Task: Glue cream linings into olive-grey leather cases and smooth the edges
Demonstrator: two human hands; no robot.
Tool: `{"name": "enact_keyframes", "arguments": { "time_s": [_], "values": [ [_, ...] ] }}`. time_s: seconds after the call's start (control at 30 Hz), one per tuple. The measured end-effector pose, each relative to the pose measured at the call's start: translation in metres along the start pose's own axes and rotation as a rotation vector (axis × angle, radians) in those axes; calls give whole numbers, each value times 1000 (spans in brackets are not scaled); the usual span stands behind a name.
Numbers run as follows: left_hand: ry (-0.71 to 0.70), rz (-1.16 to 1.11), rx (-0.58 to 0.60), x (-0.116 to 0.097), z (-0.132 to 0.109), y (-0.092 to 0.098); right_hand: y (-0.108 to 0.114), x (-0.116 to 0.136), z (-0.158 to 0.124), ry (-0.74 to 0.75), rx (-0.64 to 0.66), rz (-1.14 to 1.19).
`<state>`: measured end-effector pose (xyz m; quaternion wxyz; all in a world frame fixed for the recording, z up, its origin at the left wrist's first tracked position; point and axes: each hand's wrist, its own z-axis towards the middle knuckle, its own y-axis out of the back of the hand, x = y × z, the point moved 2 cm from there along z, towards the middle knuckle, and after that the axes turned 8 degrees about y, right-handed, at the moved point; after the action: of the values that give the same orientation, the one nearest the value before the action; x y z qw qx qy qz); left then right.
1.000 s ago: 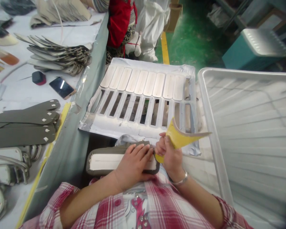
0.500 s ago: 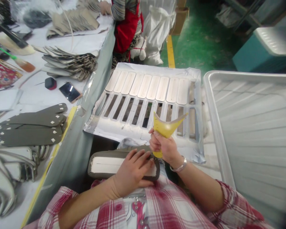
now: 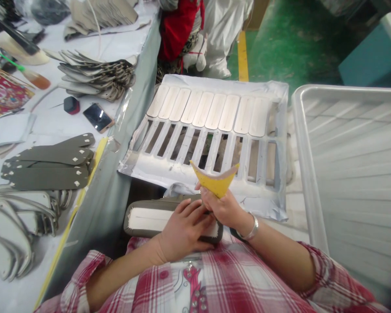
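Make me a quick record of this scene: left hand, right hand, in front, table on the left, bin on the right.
Left hand: laid across the white face of a dark-edged piece
Right hand: gripping a yellow flared tool
In front: white slatted frame, pale strips in a row along its far part
Table on the left: phone, dark strips with pale marks
Bin on the right: large, pale, ribbed walls
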<state>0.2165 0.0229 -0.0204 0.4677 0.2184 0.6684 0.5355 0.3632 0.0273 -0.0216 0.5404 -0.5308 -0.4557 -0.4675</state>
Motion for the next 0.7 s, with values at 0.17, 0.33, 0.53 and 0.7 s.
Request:
{"name": "enact_keyframes", "arguments": {
  "time_s": [0.17,0.33,0.53,0.7],
  "values": [
    [2,23,1,3,4,0,-5,-4,-19,147,-292,-229],
    [-22,54,-18,-2,1,2,-1,-5,-17,109,-467,133],
    [-22,95,-175,-3,-12,1,1,12,-15,110,-483,463],
    [6,133,-183,-1,-13,-5,-11,9,-12,72,-415,386]
  ]
}}
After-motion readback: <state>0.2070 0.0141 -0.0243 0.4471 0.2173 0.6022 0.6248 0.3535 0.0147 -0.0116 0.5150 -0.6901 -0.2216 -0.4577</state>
